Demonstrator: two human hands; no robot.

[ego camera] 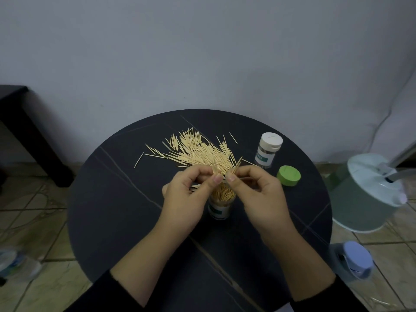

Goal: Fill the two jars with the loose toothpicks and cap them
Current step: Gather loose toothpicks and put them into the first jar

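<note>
A pile of loose toothpicks [198,149] lies spread over the far half of the round black table [126,199]. An open clear jar [219,208], partly filled with toothpicks, stands between my hands. My left hand [186,197] pinches a few toothpicks just above that jar. My right hand [256,194] pinches another small bunch beside it. A second jar [267,150] with a white cap on stands at the right rear. A green cap [288,176] lies on the table in front of that jar.
A pale green bucket-like appliance [367,194] stands on the floor to the right of the table. Below it sits a blue-lidded object [353,260]. A dark bench [20,122] is at the left, and a plastic bottle [15,264] lies on the tiled floor.
</note>
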